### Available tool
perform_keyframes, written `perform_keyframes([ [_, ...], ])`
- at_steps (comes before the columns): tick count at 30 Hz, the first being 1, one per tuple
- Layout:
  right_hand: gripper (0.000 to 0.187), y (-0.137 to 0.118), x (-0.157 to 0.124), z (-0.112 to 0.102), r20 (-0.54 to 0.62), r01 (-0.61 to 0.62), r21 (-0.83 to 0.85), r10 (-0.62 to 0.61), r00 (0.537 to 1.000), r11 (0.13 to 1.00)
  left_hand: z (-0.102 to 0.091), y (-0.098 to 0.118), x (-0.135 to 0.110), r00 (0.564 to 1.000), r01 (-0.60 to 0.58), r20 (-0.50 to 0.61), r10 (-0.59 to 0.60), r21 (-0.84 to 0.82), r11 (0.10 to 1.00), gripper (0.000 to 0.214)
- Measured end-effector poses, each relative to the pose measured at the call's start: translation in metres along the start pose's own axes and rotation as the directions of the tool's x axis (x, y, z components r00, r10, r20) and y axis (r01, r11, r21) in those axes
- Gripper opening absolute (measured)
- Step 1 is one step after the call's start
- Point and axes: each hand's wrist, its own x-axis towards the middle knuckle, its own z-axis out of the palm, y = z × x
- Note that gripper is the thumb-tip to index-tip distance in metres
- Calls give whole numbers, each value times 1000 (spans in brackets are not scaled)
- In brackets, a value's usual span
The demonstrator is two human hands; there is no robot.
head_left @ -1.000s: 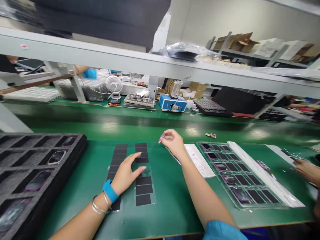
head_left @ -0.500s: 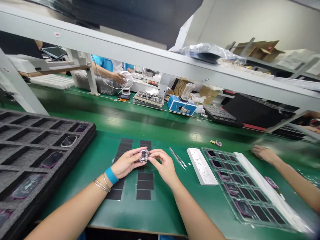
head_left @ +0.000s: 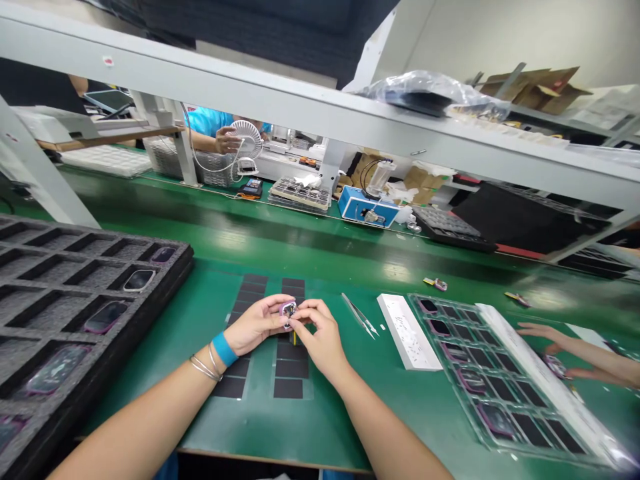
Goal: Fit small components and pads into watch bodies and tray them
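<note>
My left hand (head_left: pixel 255 325) grips a small watch case (head_left: pixel 287 309) with a pinkish-purple rim and bare inner parts showing. Thumb and fingers of my right hand (head_left: pixel 316 328) are closed at the case's right edge; any smaller part between them is hidden. Just under the case a bit of yellow (head_left: pixel 295 339) shows. Beneath both hands lie clear strips with black rectangular sheets (head_left: pixel 291 369). To the right of my right hand rest metal tweezers (head_left: pixel 359 316) and a white block (head_left: pixel 407 333) with tiny pieces on top.
At left stands a black foam tray (head_left: pixel 113 267) with several watch cases in its pockets. A clear plastic tray (head_left: pixel 450 373) lies at right. Beyond it a co-worker's hands (head_left: pixel 555 343) are at another case. Across the bench a person holds a white fan (head_left: pixel 247 139).
My right fingers have shifted left and slightly down against the case, which has tilted a little. A yellow bit now shows below. At right, the co-worker's hands have come onto a case.
</note>
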Motion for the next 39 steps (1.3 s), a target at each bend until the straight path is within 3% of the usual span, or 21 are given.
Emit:
perform_keyframes([
  [27,6,8,3,-1,67,-29,7,29,997,1000,0,-5,2,997,-53,-47,54,22,998,47],
  [35,7,7,1,-1,106,3,-66,4,994,998,3,-5,1,995,-69,-71,70,14,997,48],
  [39,9,-1,2,0,101,117,-245,-95,990,962,3,-5,3,993,-68,-99,71,33,997,47],
])
